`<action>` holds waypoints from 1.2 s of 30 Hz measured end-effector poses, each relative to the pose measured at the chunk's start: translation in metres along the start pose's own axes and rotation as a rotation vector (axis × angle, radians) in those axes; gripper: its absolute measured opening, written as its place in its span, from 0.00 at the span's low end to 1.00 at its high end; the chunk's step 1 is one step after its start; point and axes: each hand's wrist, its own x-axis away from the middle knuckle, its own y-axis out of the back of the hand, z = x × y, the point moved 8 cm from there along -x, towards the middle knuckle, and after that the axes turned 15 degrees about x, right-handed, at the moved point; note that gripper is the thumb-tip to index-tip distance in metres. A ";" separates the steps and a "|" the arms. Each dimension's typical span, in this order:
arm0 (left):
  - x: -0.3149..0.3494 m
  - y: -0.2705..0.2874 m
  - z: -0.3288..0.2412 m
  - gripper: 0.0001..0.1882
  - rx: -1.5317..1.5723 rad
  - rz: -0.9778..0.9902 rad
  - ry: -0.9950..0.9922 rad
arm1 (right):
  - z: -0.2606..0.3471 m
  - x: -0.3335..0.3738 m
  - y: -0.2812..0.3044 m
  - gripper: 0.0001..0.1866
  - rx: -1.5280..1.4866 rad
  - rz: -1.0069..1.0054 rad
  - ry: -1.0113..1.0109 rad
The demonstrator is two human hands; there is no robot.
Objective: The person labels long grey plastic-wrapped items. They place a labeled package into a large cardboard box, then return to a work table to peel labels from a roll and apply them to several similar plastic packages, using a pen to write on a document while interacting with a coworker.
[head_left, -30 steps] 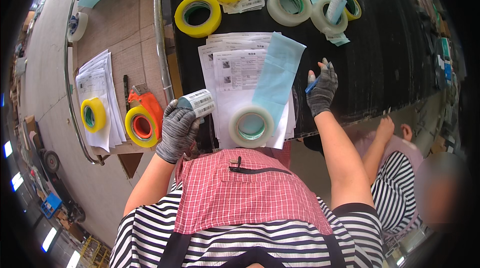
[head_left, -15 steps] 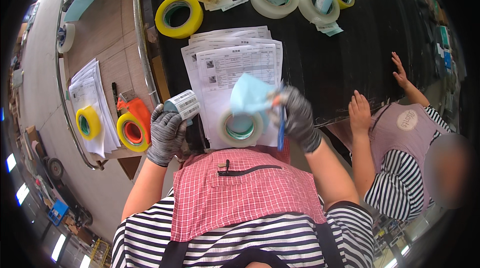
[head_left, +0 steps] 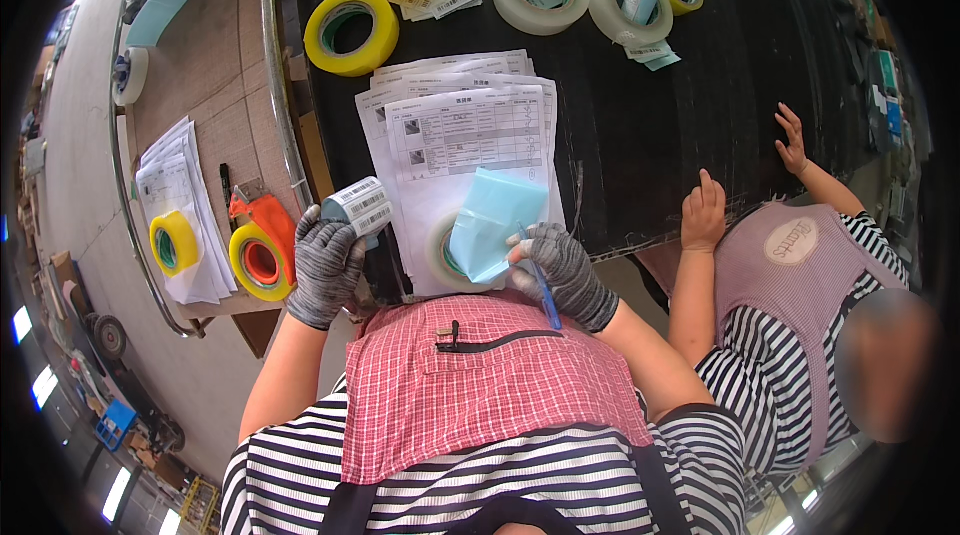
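My left hand (head_left: 328,270), in a grey knit glove, is closed around a small roll of barcode labels (head_left: 360,205) at the table's left edge. My right hand (head_left: 565,275), gloved with bare fingertips, pinches a light-blue piece of backing paper (head_left: 500,215). A blue pen (head_left: 548,300) also sits in that hand, pointing down toward my apron. Behind the blue paper, a transparent tape roll (head_left: 437,253) is partly hidden; it rests on a stack of printed sheets (head_left: 470,150).
Yellow tape rolls (head_left: 322,30) and transparent tape rolls (head_left: 512,5) lie along the far side of the black table (head_left: 680,135). An orange tape dispenser (head_left: 270,220) and papers (head_left: 170,170) are on the left cart. A co-worker's hands (head_left: 704,215) are at the right.
My right hand has moved left and toward me, bringing the blue paper down over the tape roll. The left hand still holds the label roll. The co-worker's nearer hand has shifted slightly.
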 end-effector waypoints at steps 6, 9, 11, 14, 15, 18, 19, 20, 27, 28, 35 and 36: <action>0.000 0.000 0.000 0.07 0.004 -0.015 -0.012 | 0.001 -0.002 -0.003 0.15 0.014 0.049 -0.075; -0.002 0.000 -0.002 0.07 -0.002 -0.014 -0.011 | -0.001 -0.001 -0.006 0.13 0.006 0.087 -0.114; -0.002 0.001 -0.002 0.07 -0.004 -0.009 -0.007 | -0.003 0.000 -0.007 0.13 -0.004 0.101 -0.135; -0.001 0.001 -0.001 0.06 0.004 -0.011 -0.005 | -0.004 0.001 -0.007 0.12 -0.010 0.124 -0.158; -0.002 0.002 -0.002 0.06 0.012 -0.016 -0.007 | -0.004 0.001 -0.008 0.12 -0.009 0.121 -0.153; -0.002 0.003 -0.003 0.06 0.027 -0.029 -0.014 | -0.001 -0.001 -0.006 0.12 -0.003 0.121 -0.153; -0.002 0.003 -0.003 0.06 0.030 -0.033 -0.017 | -0.001 -0.001 -0.006 0.12 -0.003 0.121 -0.155; -0.002 0.003 -0.003 0.06 0.027 -0.032 -0.015 | 0.000 -0.002 -0.006 0.12 -0.003 0.122 -0.158; 0.001 0.001 0.001 0.06 0.017 -0.020 -0.006 | 0.000 0.000 -0.007 0.13 -0.022 0.101 -0.161; 0.001 0.001 0.002 0.06 0.015 -0.014 -0.005 | 0.000 0.001 -0.007 0.14 -0.023 0.103 -0.153; 0.005 0.001 0.004 0.07 0.006 -0.017 -0.010 | 0.004 -0.001 -0.004 0.16 -0.023 0.132 -0.143; 0.005 0.001 0.003 0.08 0.008 -0.019 -0.010 | 0.004 -0.001 -0.003 0.15 -0.039 0.131 -0.149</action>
